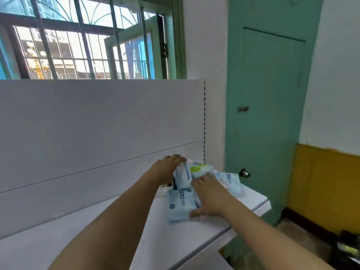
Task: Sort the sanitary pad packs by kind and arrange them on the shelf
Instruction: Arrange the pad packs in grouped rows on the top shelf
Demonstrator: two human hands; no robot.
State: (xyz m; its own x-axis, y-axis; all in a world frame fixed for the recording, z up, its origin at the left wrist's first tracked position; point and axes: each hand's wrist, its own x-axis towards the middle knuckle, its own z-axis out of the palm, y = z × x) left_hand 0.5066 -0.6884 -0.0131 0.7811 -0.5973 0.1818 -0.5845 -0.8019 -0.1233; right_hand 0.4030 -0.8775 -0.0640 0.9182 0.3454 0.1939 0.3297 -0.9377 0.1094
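Note:
Several light blue and white pad packs lie in a heap at the right end of the white shelf [116, 227]. My left hand [165, 167] grips the top of an upright blue pack [183, 175] printed ZERO. My right hand [210, 197] lies with spread fingers over the heap, its thumb against a flat ZERO pack [178, 206] at the front. A pack with a green round mark [199, 169] sits behind, near the back panel. Another ZERO pack [230, 182] lies to the right of my right hand.
The shelf's white back panel [97, 123] rises behind the packs, with a slotted upright [204, 123] at its right edge. A green door [268, 114] with a knob [244, 173] stands just right of the shelf end. A barred window [78, 39] is above.

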